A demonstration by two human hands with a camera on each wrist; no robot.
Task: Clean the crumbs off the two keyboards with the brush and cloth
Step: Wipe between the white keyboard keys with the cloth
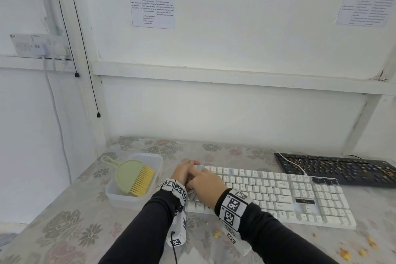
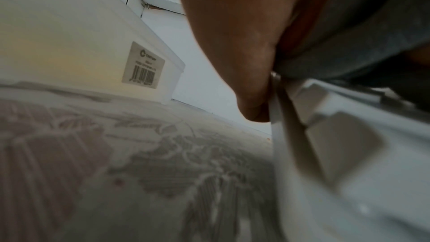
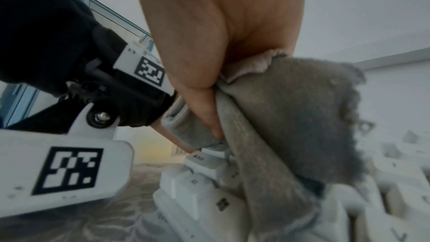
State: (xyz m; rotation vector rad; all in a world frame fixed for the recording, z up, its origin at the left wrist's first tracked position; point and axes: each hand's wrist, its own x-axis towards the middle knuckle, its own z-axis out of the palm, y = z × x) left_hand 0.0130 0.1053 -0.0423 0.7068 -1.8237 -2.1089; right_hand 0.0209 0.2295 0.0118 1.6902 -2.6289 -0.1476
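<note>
The white keyboard [image 1: 278, 195] lies across the middle of the table, and both hands are at its left end. My right hand [image 1: 203, 182] presses the grey cloth [image 1: 192, 195] onto the keys. In the right wrist view its thumb [image 3: 197, 98] pinches the bunched cloth [image 3: 291, 117]. My left hand [image 1: 182, 170] sits at the keyboard's far left corner with fingers curled over it, its heel [image 2: 251, 98] against the keyboard's edge [image 2: 277, 135]. The green brush [image 1: 132, 176] with yellow bristles lies in a clear plastic tub [image 1: 115, 197] to the left. The black keyboard [image 1: 334, 169], strewn with crumbs, is at the back right.
Yellow crumbs [image 1: 345, 253] lie on the flowered tablecloth in front of the white keyboard's right end, and a few more crumbs [image 1: 217, 234] near my right wrist. A white cable [image 1: 293, 163] crosses the black keyboard. The white wall rises just behind the table.
</note>
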